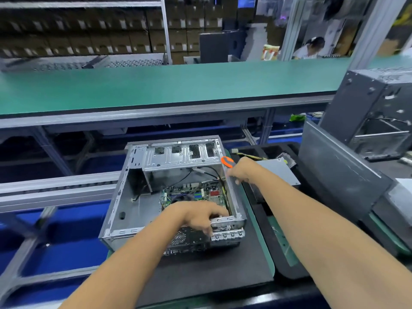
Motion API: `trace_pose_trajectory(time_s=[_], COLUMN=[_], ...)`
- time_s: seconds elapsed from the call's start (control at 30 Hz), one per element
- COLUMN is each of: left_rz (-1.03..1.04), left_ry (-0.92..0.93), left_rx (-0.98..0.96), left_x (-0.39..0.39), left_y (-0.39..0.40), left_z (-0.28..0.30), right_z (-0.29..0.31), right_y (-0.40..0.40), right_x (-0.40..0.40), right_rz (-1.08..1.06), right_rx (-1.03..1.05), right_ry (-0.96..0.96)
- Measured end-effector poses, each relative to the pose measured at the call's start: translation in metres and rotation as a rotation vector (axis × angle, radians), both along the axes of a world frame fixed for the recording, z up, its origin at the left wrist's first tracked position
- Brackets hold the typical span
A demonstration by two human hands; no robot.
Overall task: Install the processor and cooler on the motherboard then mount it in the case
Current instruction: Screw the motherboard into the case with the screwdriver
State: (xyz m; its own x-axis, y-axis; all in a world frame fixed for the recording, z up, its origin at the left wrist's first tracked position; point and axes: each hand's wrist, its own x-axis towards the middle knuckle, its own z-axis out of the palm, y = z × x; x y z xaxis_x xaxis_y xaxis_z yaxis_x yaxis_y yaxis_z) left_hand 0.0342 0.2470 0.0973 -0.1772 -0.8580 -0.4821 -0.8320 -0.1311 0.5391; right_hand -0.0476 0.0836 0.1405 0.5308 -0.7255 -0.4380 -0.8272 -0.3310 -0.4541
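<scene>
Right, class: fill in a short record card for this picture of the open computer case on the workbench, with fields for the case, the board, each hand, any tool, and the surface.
case: open grey metal computer case, lying on its side
board: green motherboard inside the case, partly hidden by the left hand
left hand: left hand gripping the case's near rear edge
right hand: right hand at the case's right wall, holding the tool
tool: orange-and-grey handled tool, tip hidden
surface: dark mat under the case

even bright overhead light, soft shadows, motion blur at left, wide-angle bending toward the edges.
</scene>
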Motion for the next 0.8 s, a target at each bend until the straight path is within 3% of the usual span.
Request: trace_pose_trajectory(time_s=[0.1, 0.2, 0.27, 0.37, 0.47, 0.57, 0.8], left_rz=[-0.043, 0.064, 0.182, 0.415, 0.632, 0.763, 0.798], left_ry=[0.087, 0.149, 0.144, -0.022, -0.176, -0.300, -0.360], left_rx=[0.134, 0.187, 0.064, -0.228, -0.340, -0.351, -0.353], left_x=[0.011, 0.020, 0.026, 0.034, 0.044, 0.057, 0.098], left_y=[0.007, 0.008, 0.003, -0.002, -0.003, 0.004, 0.002], left_z=[0.005, 0.014, 0.017, 0.010, -0.008, -0.023, -0.051], right_z=[-0.010, -0.020, -0.022, -0.024, -0.034, -0.049, -0.091], right_y=[0.000, 0.001, -0.003, -0.012, -0.018, -0.019, -0.031], right_x=[0.003, 0.010, 0.012, 0.014, 0.017, 0.020, 0.036], right_rz=[-0.122, -0.186, -0.258, -0.366, -0.428, -0.382, -0.298], right_rx=[0.022, 0.059, 0.082, 0.196, 0.300, 0.261, 0.368], right_ry=[-0.182, -0.296, -0.356, -0.440, -0.450, -0.336, -0.257])
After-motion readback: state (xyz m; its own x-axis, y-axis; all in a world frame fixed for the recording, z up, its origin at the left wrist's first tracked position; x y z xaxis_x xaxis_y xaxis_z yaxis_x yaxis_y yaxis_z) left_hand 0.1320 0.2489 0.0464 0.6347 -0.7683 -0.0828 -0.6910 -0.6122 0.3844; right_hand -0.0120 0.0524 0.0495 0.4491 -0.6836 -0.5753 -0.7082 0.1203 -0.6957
